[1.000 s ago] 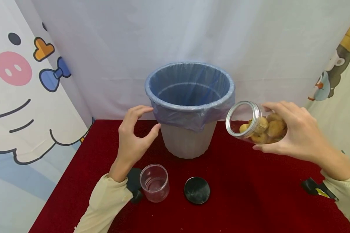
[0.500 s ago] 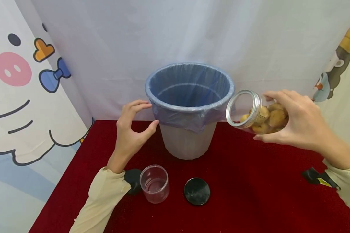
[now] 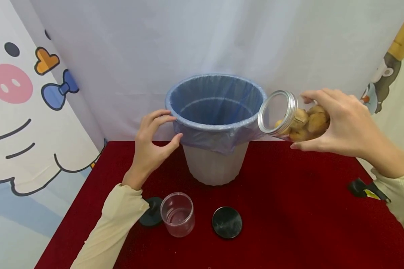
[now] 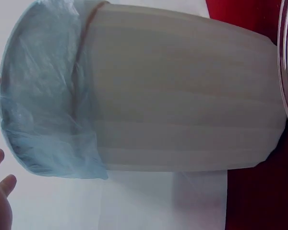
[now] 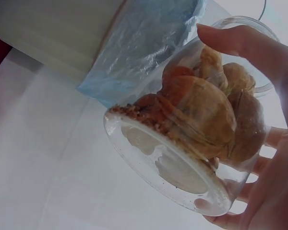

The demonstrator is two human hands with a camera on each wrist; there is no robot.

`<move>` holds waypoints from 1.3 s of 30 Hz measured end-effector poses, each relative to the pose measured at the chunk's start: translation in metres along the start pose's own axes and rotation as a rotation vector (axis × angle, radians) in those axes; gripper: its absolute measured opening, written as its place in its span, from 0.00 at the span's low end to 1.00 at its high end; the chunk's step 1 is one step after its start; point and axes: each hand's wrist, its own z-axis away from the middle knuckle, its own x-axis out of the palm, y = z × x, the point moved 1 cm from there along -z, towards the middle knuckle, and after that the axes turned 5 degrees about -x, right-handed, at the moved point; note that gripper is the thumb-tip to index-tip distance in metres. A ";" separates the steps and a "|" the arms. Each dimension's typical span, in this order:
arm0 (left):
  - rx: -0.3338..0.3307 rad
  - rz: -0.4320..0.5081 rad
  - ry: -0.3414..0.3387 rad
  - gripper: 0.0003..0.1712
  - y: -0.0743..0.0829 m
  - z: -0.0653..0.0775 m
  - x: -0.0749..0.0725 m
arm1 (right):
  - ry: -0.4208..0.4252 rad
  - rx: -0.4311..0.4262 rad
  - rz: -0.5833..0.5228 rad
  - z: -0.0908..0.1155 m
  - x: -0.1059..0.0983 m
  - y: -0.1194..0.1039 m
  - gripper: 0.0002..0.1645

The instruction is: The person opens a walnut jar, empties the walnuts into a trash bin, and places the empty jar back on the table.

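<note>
My right hand (image 3: 346, 123) grips a clear jar (image 5: 182, 129) with a silver rim, thumb on one side and fingers on the other. It is tilted, mouth toward the bin and slightly upward. Brown, rounded, wrinkled pieces (image 5: 206, 112) fill much of it, with crumbs along its base. The jar's rim overlaps the right edge of a pale bin (image 3: 215, 164) lined with a blue bag (image 3: 208, 136). My left hand (image 3: 151, 142) holds nothing; its fingers and thumb are spread in a loose C beside the bin's left rim, fingertips right at the bag's edge.
A clear, uncovered jar (image 3: 178, 222) stands on the red cloth (image 3: 289, 209) in front of the bin. Right of it lies a black round lid (image 3: 227, 223). A dark disc (image 3: 150, 220) shows partly beneath the left sleeve. White sheeting (image 3: 128, 45) hangs behind.
My right hand has lifted the tilted jar higher, closer to the bin's rim. My left hand has risen slightly, its fingertips coming up to the bag's edge. The brown pieces stay in the jar.
</note>
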 end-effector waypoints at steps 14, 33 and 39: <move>0.110 -0.013 0.014 0.15 -0.009 -0.015 0.012 | -0.030 0.006 0.057 -0.027 -0.009 0.005 0.59; 0.123 0.025 0.108 0.17 -0.020 -0.010 0.023 | -0.105 -0.035 0.176 -0.049 -0.011 0.003 0.59; 0.123 0.003 0.094 0.14 -0.042 -0.006 0.025 | -0.115 -0.027 0.185 -0.056 -0.008 0.002 0.59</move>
